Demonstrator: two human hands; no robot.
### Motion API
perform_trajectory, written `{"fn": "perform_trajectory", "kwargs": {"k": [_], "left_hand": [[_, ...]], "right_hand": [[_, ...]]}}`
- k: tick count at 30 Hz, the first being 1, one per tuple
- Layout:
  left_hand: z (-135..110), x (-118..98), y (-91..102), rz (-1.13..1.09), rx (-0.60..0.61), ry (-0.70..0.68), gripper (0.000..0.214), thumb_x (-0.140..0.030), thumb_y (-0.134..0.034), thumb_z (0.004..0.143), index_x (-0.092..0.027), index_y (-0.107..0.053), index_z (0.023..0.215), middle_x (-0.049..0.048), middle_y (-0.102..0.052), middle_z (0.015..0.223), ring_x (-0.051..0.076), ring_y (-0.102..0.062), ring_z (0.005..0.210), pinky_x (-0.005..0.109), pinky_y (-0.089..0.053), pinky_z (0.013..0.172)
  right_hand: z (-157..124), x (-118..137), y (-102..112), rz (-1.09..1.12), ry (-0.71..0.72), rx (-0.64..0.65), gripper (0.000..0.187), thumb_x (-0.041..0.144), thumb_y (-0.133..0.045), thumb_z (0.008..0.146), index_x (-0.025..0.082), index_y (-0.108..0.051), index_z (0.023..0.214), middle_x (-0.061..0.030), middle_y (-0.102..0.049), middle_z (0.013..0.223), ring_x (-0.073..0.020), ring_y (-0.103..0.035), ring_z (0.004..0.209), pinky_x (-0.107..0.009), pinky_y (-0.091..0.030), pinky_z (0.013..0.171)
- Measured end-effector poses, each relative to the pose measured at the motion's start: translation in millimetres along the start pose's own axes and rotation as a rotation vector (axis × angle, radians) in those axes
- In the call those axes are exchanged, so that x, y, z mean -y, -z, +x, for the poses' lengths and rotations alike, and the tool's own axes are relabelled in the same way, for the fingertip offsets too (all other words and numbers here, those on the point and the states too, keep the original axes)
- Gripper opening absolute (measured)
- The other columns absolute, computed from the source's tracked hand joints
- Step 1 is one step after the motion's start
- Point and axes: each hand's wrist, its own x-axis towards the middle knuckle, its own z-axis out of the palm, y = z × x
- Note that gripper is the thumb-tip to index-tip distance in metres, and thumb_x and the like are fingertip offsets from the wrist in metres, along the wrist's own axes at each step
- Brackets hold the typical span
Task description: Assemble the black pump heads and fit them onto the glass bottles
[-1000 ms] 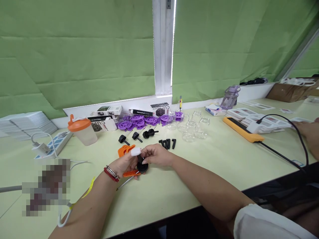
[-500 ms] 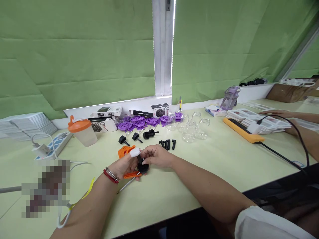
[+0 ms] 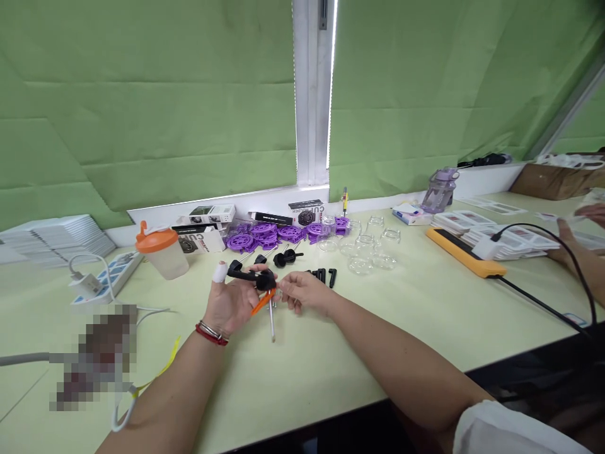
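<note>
My left hand [image 3: 231, 306], palm up, cradles a round black part with a crank-like arm [image 3: 265, 279] on its fingers. The black arm points left, towards my thumb, whose tip has a white wrap. An orange plastic piece [image 3: 263, 302] sits under the black part, and a metal rod [image 3: 271, 325] hangs down from it. My right hand [image 3: 300, 293] has its fingers curled, with thumb and forefinger at the right side of this assembly; their exact grip is partly hidden. Just behind lie similar black crank parts [image 3: 286, 258] and short black handles [image 3: 333, 277].
Purple plastic pieces [image 3: 267, 233] and cardboard boxes [image 3: 203, 239] line the wall. Clear glass or plastic cups [image 3: 366, 249] stand right of centre. An orange-lidded shaker [image 3: 163, 252] and a power strip [image 3: 111, 277] are left. A yellow power strip [image 3: 463, 252] and another person's hands [image 3: 574, 239] are right.
My left hand has turned its palm up and the assembly has risen, its arm now pointing left and rod down. My right fingers have moved from the arm to the assembly's right side.
</note>
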Motion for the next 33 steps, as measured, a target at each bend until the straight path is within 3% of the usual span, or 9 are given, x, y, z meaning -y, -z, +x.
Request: {"fn": "perform_trajectory", "kwargs": {"k": [3, 5, 12, 16, 18, 20, 25, 30, 33], "left_hand": [[2.1, 4.2, -0.6, -0.068, -0.056, -0.198, 0.063, -0.065, -0.05, 0.074, -0.014, -0.06, 0.108, 0.0164, -0.064, 0.109, 0.034, -0.056, 0.111, 0.05, -0.047, 0.091], [3.1, 6.7, -1.0, -0.082, -0.063, -0.264, 0.056, -0.06, -0.053, 0.074, -0.016, -0.061, 0.108, 0.0148, -0.064, 0.11, 0.034, -0.053, 0.115, 0.05, -0.045, 0.094], [3.4, 3.6, 1.5, 0.068, -0.043, -0.235, 0.049, -0.031, -0.065, 0.066, -0.02, -0.055, 0.113, 0.0115, -0.064, 0.113, 0.032, -0.058, 0.11, 0.048, -0.046, 0.091], [3.7, 0.2, 1.5, 0.367, -0.267, -0.108, 0.047, -0.025, -0.066, 0.071, -0.023, -0.047, 0.115, 0.0058, -0.067, 0.096, 0.02, -0.068, 0.071, 0.035, -0.053, 0.066], [4.0, -1.0, 1.4, 0.545, -0.349, -0.068, 0.04, -0.029, -0.065, 0.072, -0.021, -0.049, 0.108, 0.0019, -0.065, 0.078, 0.013, -0.059, 0.047, 0.025, -0.044, 0.044], [4.4, -1.8, 2.2, 0.697, -0.385, -0.039, 0.029, -0.033, -0.066, 0.072, -0.018, -0.054, 0.094, -0.0034, -0.056, 0.06, 0.007, -0.043, 0.034, 0.019, -0.028, 0.035], [8.7, -5.5, 13.2, 0.77, -0.541, -0.083, 0.02, -0.032, -0.066, 0.068, -0.017, -0.058, 0.076, -0.0085, -0.036, 0.048, 0.004, -0.029, 0.037, 0.018, -0.02, 0.038], [15.5, -19.2, 51.5, 0.742, -0.871, -0.245, 0.014, -0.02, -0.056, 0.072, -0.018, -0.057, 0.086, -0.007, -0.041, 0.054, 0.005, -0.031, 0.041, 0.02, -0.024, 0.04], [16.2, -28.1, 80.3, 0.706, -1.075, -0.257, 0.018, -0.02, -0.052, 0.08, -0.016, -0.056, 0.097, -0.0036, -0.05, 0.065, 0.007, -0.041, 0.046, 0.022, -0.034, 0.044]], "right_hand": [[-4.3, -2.4, -4.1, -0.021, -0.095, 0.192, 0.038, 0.05, -0.067, 0.074, 0.015, -0.056, 0.084, -0.0022, -0.061, 0.072, -0.0111, -0.059, 0.055, -0.021, -0.044, 0.045], [-5.9, -2.5, -7.8, -0.033, -0.089, 0.213, 0.03, 0.04, -0.069, 0.075, 0.016, -0.056, 0.086, -0.0005, -0.06, 0.07, -0.0103, -0.059, 0.055, -0.021, -0.045, 0.048], [4.0, -2.0, 5.5, -0.195, 0.011, -0.097, 0.019, 0.032, -0.05, 0.086, 0.016, -0.057, 0.08, 0.0036, -0.054, 0.058, -0.006, -0.038, 0.042, -0.02, -0.03, 0.043], [9.9, -7.4, 19.2, -0.313, 0.092, -0.205, 0.021, 0.034, -0.049, 0.085, 0.017, -0.059, 0.077, 0.0035, -0.053, 0.058, -0.0076, -0.037, 0.046, -0.021, -0.03, 0.047], [10.5, -8.9, 22.0, -0.347, 0.117, -0.252, 0.025, 0.036, -0.048, 0.085, 0.017, -0.057, 0.072, 0.0033, -0.052, 0.057, -0.0079, -0.035, 0.046, -0.021, -0.029, 0.047], [10.4, -9.4, 22.5, -0.369, 0.138, -0.291, 0.028, 0.039, -0.048, 0.085, 0.018, -0.057, 0.07, 0.003, -0.051, 0.057, -0.0081, -0.034, 0.046, -0.022, -0.029, 0.047], [10.4, -9.5, 19.2, -0.242, 0.184, -0.338, 0.025, 0.039, -0.053, 0.082, 0.019, -0.058, 0.097, 0.0009, -0.058, 0.069, -0.0101, -0.045, 0.052, -0.024, -0.038, 0.051], [9.5, -8.9, 19.2, -0.18, 0.16, -0.342, 0.034, 0.037, -0.056, 0.081, 0.017, -0.053, 0.108, -0.0002, -0.058, 0.075, -0.0102, -0.051, 0.056, -0.026, -0.043, 0.056], [9.5, -9.5, 18.9, -0.184, 0.15, -0.333, 0.033, 0.035, -0.055, 0.082, 0.017, -0.054, 0.108, -0.0008, -0.059, 0.077, -0.0099, -0.051, 0.056, -0.027, -0.044, 0.057]]}}
